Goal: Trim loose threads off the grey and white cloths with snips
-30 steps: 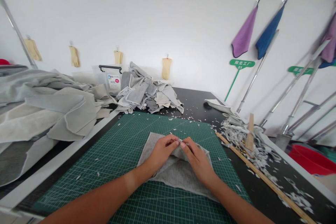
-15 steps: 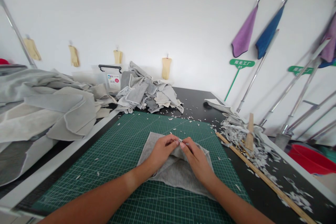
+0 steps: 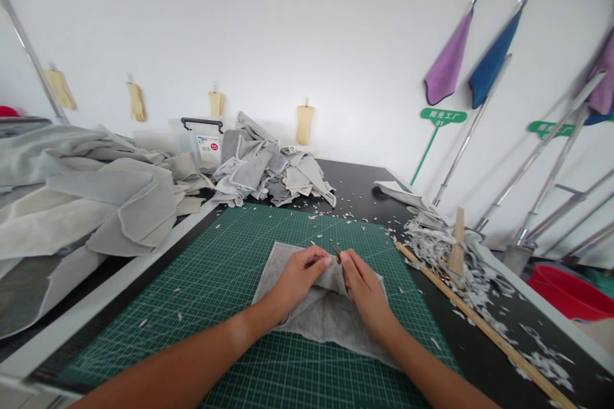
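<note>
A grey cloth point(image 3: 316, 316) lies partly folded on the green cutting mat point(image 3: 182, 332). With thumb and fingers pinched together, my left hand point(image 3: 300, 275) holds the cloth's raised upper edge. Close to its right, my right hand point(image 3: 362, 287) is closed around a small dark metal tool that looks like thread snips point(image 3: 338, 254). The tips of the snips point up and away, near the pinched edge. Most of the tool is hidden inside my right fingers, so I cannot see whether the blades touch the cloth.
Grey cloth pieces point(image 3: 125, 204) are heaped at the left, and another pile point(image 3: 268, 166) stands behind the mat beside a clear plastic box point(image 3: 208, 148). At the right lie a wooden ruler point(image 3: 484, 326), a wooden stick point(image 3: 457, 243) and cloth scraps point(image 3: 432, 236). A red basin point(image 3: 568, 291) sits beyond the table edge.
The dark tips of the snips now show in my right hand, which pinched the cloth edge before. My left hand keeps its pinch in nearly the same place.
</note>
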`<state>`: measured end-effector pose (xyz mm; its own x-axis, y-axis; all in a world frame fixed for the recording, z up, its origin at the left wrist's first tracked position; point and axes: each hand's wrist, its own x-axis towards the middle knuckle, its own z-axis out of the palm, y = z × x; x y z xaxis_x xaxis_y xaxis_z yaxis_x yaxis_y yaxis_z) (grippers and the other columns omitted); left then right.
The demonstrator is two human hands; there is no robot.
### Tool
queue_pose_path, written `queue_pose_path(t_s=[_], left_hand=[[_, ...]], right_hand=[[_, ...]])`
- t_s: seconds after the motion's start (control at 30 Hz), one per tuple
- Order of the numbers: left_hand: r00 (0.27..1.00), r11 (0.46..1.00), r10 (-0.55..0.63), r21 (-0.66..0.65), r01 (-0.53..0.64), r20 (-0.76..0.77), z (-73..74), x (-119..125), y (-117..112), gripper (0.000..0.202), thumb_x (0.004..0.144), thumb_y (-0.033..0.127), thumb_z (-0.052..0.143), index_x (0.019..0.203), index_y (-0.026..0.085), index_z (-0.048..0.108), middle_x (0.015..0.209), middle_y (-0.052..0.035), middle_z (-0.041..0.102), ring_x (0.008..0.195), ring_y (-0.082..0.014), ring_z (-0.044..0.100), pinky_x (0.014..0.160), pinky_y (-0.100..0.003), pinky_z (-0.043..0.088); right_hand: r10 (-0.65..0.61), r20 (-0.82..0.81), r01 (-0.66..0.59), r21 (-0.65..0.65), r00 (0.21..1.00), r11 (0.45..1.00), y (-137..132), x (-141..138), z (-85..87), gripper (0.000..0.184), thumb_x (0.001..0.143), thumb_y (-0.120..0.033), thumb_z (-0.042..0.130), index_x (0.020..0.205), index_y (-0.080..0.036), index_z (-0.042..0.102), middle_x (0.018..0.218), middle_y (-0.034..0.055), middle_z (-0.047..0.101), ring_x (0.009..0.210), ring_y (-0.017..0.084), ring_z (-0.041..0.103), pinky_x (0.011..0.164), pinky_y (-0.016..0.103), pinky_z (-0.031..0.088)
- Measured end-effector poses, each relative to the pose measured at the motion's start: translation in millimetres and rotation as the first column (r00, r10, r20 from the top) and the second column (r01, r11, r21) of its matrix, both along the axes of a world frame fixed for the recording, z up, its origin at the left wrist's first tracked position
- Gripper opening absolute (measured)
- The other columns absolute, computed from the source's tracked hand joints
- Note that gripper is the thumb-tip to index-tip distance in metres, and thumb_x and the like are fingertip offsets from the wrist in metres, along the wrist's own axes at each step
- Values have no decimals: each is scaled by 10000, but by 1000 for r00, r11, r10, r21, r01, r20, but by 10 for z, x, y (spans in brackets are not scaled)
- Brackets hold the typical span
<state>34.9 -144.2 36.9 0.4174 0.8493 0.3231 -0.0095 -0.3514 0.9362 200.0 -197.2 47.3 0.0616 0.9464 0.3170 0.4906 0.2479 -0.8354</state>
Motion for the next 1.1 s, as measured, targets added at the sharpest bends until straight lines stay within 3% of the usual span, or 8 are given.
queue_pose_path(t_s=[0.27,0.43,0.6,0.8,0.97,1.1], left_hand=[[1000,1000,-4,-19,4,25,61,0,-55,213,928,367,553,947,178,649,902,-32,659,849,-174,578,762,-276,442],[1000,1000,7,0,-7,22,59,-13,-56,156,935,308,531,935,179,619,868,-19,638,807,-159,561,733,-264,423],[998,1000,14,11,-14,-58,34,-26,-68,209,948,373,519,1004,190,603,844,-7,612,771,-159,538,698,-265,412],[962,982,90,185,-42,-258,-19,-60,-101,153,930,322,523,952,218,634,921,-35,672,859,-212,590,780,-310,426],[924,948,171,311,-60,-343,-67,-151,-59,211,881,263,564,1057,265,682,1118,-71,700,1030,-292,613,913,-388,420],[881,937,192,349,-33,-432,-17,-283,5,220,827,209,577,995,273,704,1040,-62,722,989,-299,630,886,-394,422]], right_hand=[[29,27,-29,-5,999,1000,69,35,2,297,938,-504,544,898,-222,625,743,-24,552,691,156,480,619,247,378],[81,46,-80,-8,996,997,99,48,-14,365,951,-489,506,727,-202,539,687,-29,481,667,148,442,592,242,349],[65,40,-66,22,997,998,101,95,14,363,959,-503,500,759,-206,560,707,-28,504,683,154,468,616,247,372],[19,17,-20,32,1000,999,91,156,46,359,963,-502,504,772,-204,559,716,-27,514,682,153,485,619,249,374],[-26,-33,28,49,999,998,111,188,75,353,949,-493,535,756,-198,542,711,-26,494,674,143,460,601,239,366],[-64,-54,66,38,996,997,132,276,107,358,947,-522,528,800,-198,568,663,-33,452,593,127,401,531,231,328]])
